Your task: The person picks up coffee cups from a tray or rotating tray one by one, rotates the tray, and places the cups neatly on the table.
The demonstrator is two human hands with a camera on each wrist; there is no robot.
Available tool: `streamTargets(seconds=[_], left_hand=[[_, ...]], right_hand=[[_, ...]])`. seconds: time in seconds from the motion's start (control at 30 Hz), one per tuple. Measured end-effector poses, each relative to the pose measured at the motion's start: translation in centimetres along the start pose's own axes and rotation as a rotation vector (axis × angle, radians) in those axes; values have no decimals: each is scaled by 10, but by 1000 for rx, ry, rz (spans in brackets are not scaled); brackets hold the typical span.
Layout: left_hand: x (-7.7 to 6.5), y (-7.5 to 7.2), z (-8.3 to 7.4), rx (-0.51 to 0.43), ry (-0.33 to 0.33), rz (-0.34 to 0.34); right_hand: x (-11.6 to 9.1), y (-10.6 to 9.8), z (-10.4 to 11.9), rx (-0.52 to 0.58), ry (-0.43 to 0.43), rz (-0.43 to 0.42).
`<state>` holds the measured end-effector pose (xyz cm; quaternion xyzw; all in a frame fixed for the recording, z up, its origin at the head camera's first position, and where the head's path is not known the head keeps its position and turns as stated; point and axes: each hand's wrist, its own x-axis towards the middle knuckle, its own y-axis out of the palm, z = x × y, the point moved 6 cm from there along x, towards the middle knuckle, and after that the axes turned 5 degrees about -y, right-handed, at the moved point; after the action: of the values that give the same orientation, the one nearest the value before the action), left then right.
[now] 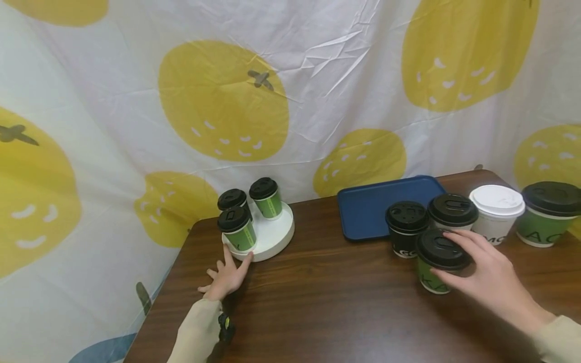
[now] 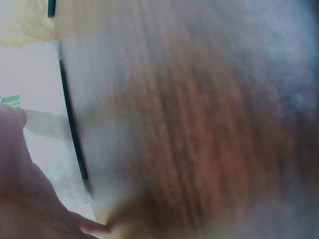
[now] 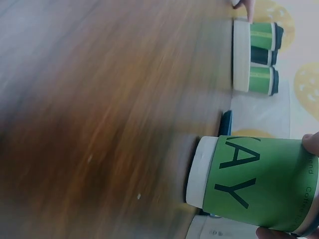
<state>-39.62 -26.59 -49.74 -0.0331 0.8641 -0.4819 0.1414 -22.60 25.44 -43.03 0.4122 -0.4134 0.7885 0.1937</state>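
My right hand (image 1: 495, 280) grips a green paper coffee cup (image 1: 433, 280) by its black lid, thumb on the near side and fingers over the far side. Dark letters mark the sleeve of this cup (image 3: 254, 179) in the right wrist view, and its base is close over the table. On the left, my left hand (image 1: 227, 277) has its fingers spread and touches the rim of a white round stand (image 1: 279, 239). Two green cups, a front one (image 1: 242, 238) and a back one (image 1: 269, 204), stand on it beside a black-lidded dark cup (image 1: 233, 197).
Behind the held cup stand a black cup (image 1: 405, 239), another black-lidded cup (image 1: 453, 209), a white cup (image 1: 495, 222) and a larger green cup (image 1: 540, 229). A blue tray (image 1: 376, 212) lies at the back of the brown table (image 1: 317, 302), before a lemon-print cloth (image 1: 317, 101).
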Motion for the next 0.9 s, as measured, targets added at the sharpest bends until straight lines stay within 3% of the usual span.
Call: streamTargets(seconds=[0.9], left_hand=[[-5, -3, -4, 10, 6, 12]], right_hand=[[-14, -39, -39, -101, 65, -60]])
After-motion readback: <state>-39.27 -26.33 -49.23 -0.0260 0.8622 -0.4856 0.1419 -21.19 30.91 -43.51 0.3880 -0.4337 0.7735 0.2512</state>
